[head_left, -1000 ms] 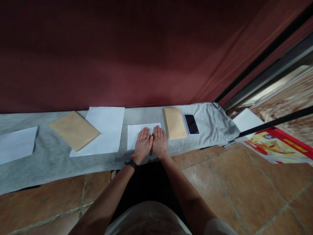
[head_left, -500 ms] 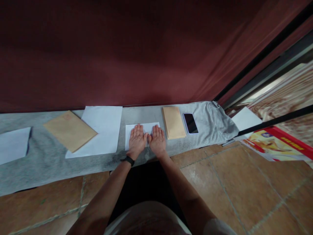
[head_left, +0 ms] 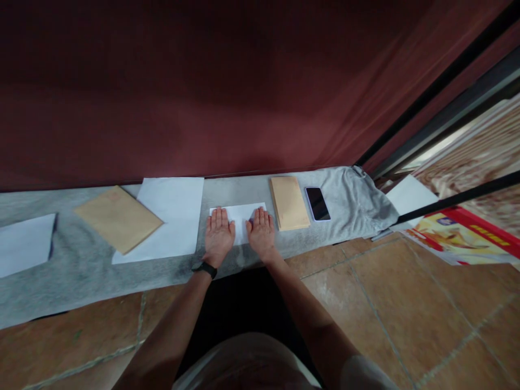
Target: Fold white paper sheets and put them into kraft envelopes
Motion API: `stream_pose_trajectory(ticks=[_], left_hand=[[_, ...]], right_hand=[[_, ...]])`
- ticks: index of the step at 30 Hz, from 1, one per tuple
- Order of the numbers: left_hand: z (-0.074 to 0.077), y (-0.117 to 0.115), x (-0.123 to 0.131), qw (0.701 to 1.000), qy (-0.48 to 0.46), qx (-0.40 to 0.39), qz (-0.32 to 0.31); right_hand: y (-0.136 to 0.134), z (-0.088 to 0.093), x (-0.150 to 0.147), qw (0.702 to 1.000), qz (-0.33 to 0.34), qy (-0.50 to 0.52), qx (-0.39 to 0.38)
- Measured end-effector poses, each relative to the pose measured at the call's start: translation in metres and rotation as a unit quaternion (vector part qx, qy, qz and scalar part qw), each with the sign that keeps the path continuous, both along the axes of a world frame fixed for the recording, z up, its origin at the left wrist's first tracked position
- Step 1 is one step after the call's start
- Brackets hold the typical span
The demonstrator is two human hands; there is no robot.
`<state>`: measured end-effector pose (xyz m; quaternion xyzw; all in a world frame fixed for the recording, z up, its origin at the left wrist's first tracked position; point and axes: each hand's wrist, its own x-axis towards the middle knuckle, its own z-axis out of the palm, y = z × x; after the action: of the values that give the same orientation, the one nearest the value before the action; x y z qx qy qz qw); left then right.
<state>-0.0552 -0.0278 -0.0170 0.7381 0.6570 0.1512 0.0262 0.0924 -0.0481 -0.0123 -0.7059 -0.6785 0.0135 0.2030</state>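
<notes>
A small white sheet of paper (head_left: 240,227), perhaps folded, lies on the grey cloth in front of me. My left hand (head_left: 219,232) rests flat on its left end, fingers stretched out and a dark band on the wrist. Over the right end lies my right hand (head_left: 261,233), also flat and open. Between the two hands a strip of the paper shows; the ends are partly hidden under the palms. Just right of my right hand is a stack of brown envelopes (head_left: 289,202).
A phone (head_left: 318,204) lies right of the envelopes. To the left, another brown envelope (head_left: 117,218) overlaps a large white sheet (head_left: 174,216). More white paper (head_left: 25,244) is at the far left. The grey cloth (head_left: 97,281) covers the narrow surface beside a dark red wall (head_left: 227,124).
My left hand has slid left across the paper to its left end, so the hands are farther apart. My right hand stays nearly in place. The view has shifted slightly.
</notes>
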Motion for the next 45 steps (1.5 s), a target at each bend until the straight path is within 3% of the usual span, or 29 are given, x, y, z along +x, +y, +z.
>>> stream_pose_trajectory(ticks=[5, 8, 33, 45], left_hand=[[0.004, -0.001, 0.000, 1.000, 0.005, -0.014, -0.003], [0.006, -0.002, 0.000, 1.000, 0.008, -0.021, -0.007], [0.000, 0.000, 0.000, 1.000, -0.015, -0.016, 0.002], [0.007, -0.002, 0.003, 1.000, 0.001, -0.021, 0.006]], right_hand=[[0.014, 0.003, -0.020, 0.995, 0.099, 0.021, -0.015], [0.019, 0.000, -0.029, 0.992, 0.121, 0.028, -0.020], [0.010, -0.012, 0.006, 1.000, -0.007, -0.016, 0.021], [-0.013, 0.000, 0.011, 1.000, -0.017, -0.007, -0.007]])
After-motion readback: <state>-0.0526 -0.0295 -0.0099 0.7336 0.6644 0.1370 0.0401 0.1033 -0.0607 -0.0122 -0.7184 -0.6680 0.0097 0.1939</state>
